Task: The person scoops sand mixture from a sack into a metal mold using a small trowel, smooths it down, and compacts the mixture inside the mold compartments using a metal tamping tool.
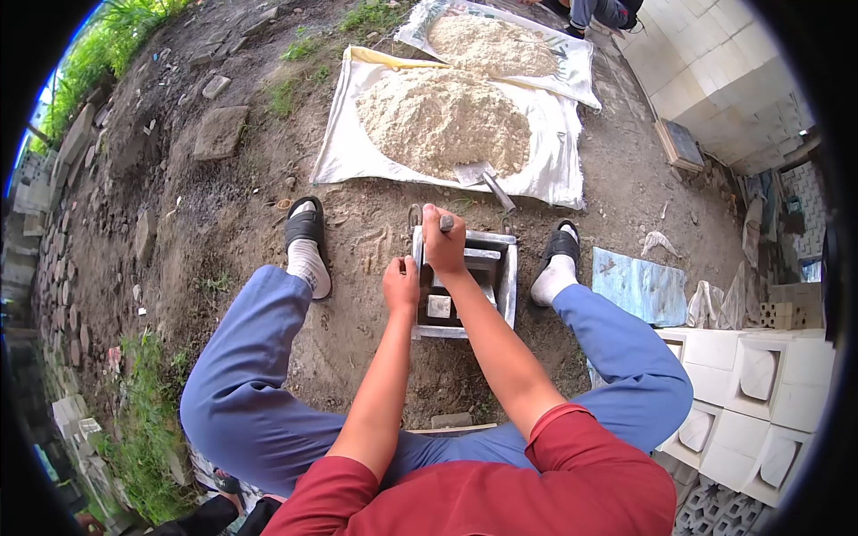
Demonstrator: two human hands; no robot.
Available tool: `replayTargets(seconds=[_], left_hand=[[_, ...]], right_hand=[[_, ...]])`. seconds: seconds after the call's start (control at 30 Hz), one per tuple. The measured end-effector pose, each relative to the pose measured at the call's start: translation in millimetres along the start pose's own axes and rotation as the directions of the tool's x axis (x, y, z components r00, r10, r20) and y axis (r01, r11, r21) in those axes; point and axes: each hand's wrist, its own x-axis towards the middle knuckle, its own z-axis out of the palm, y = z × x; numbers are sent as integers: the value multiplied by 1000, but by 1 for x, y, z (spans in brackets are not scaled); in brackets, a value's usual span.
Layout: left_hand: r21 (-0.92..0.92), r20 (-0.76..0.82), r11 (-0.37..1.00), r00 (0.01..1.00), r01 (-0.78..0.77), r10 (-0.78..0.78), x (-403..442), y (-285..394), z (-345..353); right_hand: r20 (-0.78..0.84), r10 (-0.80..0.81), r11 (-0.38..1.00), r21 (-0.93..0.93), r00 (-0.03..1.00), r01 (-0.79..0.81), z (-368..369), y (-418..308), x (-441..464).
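The metal box (510,290) sits under the right hand (442,241), which squeezes a dark handle (446,223). The left hand (400,285) is at the box's left edge; I can't tell its grip.

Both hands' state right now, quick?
Left hand: curled at the grey rectangular metal frame; grip unclear.
Right hand: closed around a dark, blunt rod.

Brown dirt ground (362,357), 2 spread white sacks (559,147), metal box (510,290), light-blue sheet (639,288), scattered stones (221,133)
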Motion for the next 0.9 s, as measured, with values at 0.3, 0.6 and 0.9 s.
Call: replayTargets(seconds=[0.3,0.6,0.9], left_hand=[[18,-18,1000,1000,-19,20,-2,-4,2],[1,-15,1000,1000,-2,2,-1,-7,3],[-44,9,999,1000,-12,12,0,-14,5]], right_hand=[[-1,-17,999,-27,1000,17,-9,31,-7],[-74,200,972,143,977,-188,-20,15,-34],[-33,98,993,75,995,-96,-23,-9,-43]])
